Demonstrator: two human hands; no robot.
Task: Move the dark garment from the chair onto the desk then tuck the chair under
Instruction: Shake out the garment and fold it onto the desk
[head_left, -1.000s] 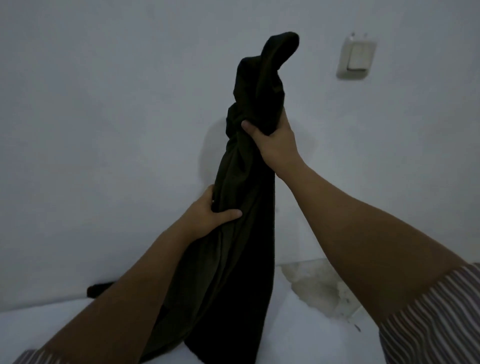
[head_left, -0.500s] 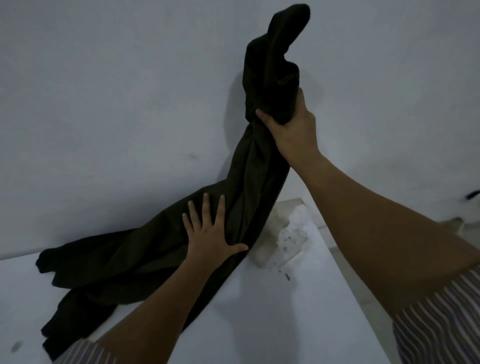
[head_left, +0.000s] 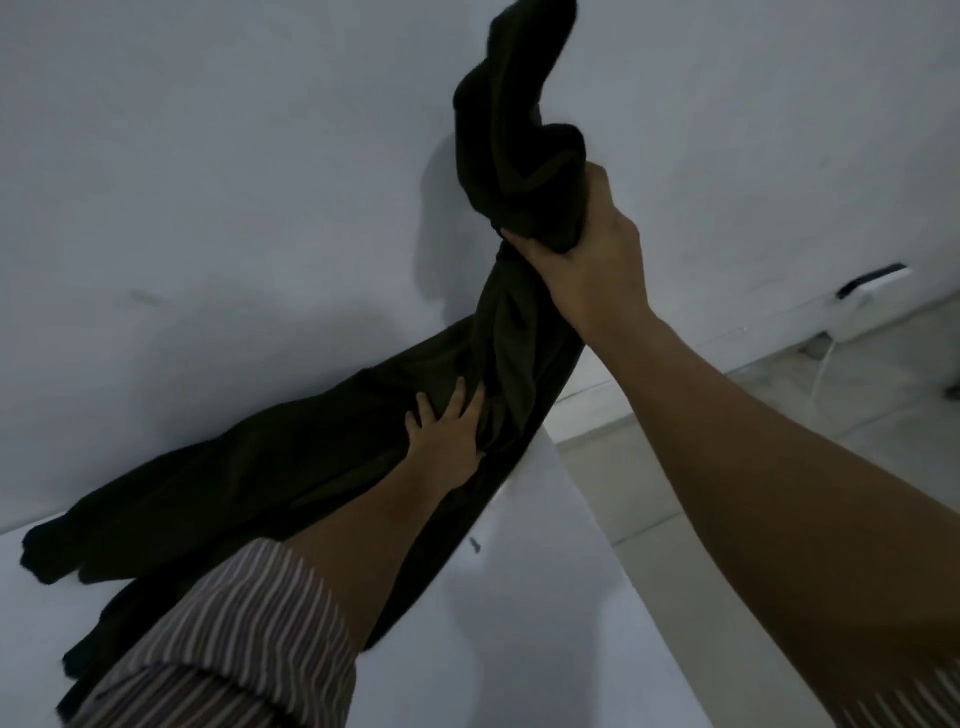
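Observation:
The dark garment stretches from the white desk up to the top of the view. Its lower part lies spread on the desk's left and back, against the wall. My right hand is raised high and clenched around the garment's bunched upper end, which twists above the fist. My left hand rests flat on the cloth near the desk's back right corner, fingers spread, pressing it down. The chair is out of view.
A pale wall rises right behind the desk. To the right of the desk's edge is tiled floor with a white power strip and a cord at the wall's foot.
The lower part of the garment has come down and spread onto the desk. My left hand let go of the cloth and now presses flat on it. My right hand stays high, still gripping.

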